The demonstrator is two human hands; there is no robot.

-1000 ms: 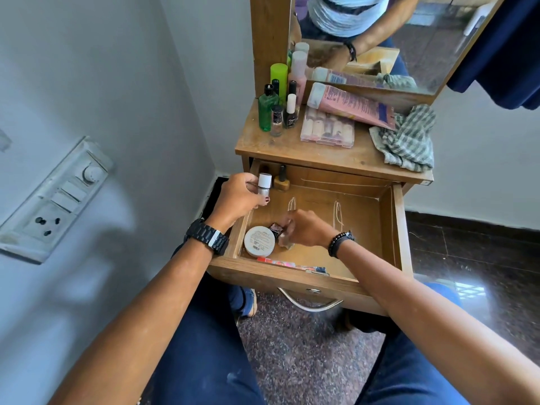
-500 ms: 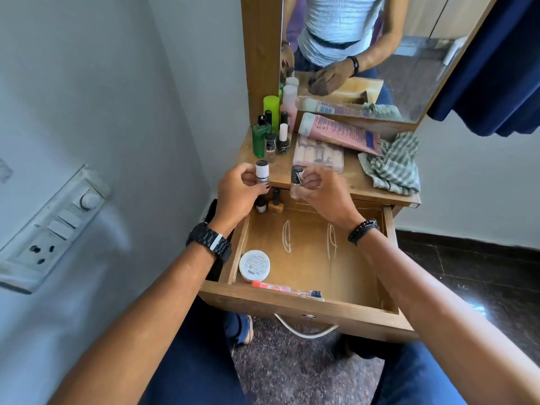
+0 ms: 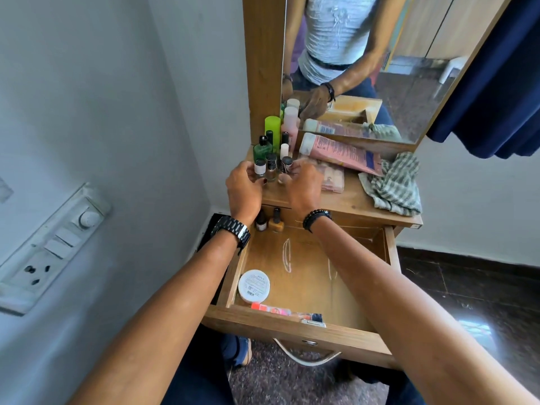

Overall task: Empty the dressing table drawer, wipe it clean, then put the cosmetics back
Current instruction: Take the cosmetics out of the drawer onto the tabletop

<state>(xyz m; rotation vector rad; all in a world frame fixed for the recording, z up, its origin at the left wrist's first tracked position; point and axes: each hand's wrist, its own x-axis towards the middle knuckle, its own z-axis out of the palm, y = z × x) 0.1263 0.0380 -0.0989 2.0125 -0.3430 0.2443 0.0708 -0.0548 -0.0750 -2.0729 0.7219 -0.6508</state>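
Note:
The wooden drawer [image 3: 292, 324] stands pulled out below the dressing table top [image 3: 350, 204]. Over the top's front left, my left hand [image 3: 244, 188] grips a small white-capped bottle [image 3: 259, 168]. Beside it my right hand [image 3: 302, 185] pinches a small dark-capped bottle [image 3: 285, 165]. A clear nail polish bottle [image 3: 271, 168] stands between them. Inside the drawer lie a round white jar [image 3: 253, 285], a flat red and dark packet [image 3: 285, 312] at the front, and two small bottles [image 3: 270, 221] at the back left.
More bottles [image 3: 270, 135] cluster at the back left of the top. A pink tube [image 3: 340, 153], a clear case [image 3: 331, 178] and a checked cloth [image 3: 391, 184] lie to the right. A mirror [image 3: 365, 62] rises behind. A wall [image 3: 102, 112] with a switch panel [image 3: 52, 244] is at left.
Both hands lifted out of the drawer, each carrying a small bottle, and moved forward onto the front left of the table top beside the other bottles.

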